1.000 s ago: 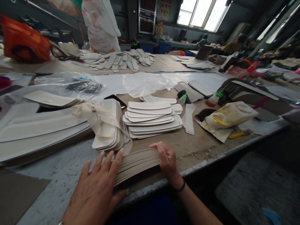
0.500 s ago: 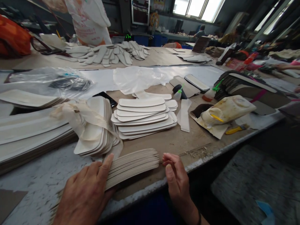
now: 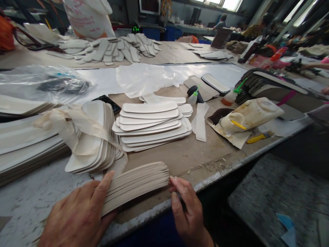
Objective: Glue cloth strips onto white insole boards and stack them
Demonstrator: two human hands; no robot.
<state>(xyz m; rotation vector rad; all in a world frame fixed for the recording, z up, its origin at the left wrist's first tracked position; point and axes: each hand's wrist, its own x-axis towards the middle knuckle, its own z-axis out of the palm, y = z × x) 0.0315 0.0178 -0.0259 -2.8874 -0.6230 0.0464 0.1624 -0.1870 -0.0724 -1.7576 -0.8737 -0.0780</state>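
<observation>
A stack of thin beige curved strips (image 3: 138, 183) stands on edge at the front of the table, its layered edges facing up. My left hand (image 3: 77, 209) is closed round the left end of the stack, index finger along the top and thumb at the near side. My right hand (image 3: 189, 209) is at the stack's right end, its fingertips touching or almost touching the strip ends. Its fingers are bent, with the thumb apart from them and nothing plainly held. Behind lies a pile of white-faced curved pieces (image 3: 151, 121), beside a bundle wrapped with a cloth strip (image 3: 94, 137).
Long pale panels (image 3: 25, 137) are piled at the left. A stained plastic jug (image 3: 253, 115), a yellow-handled brush (image 3: 257, 138) and small squeeze bottles (image 3: 192, 98) stand to the right. The table's front edge (image 3: 216, 178) runs diagonally. Other people are in the background.
My right hand let go of the stack's right end, drew back, then came to its end again with fingers bent. My left hand closed round the left end. The view shifted.
</observation>
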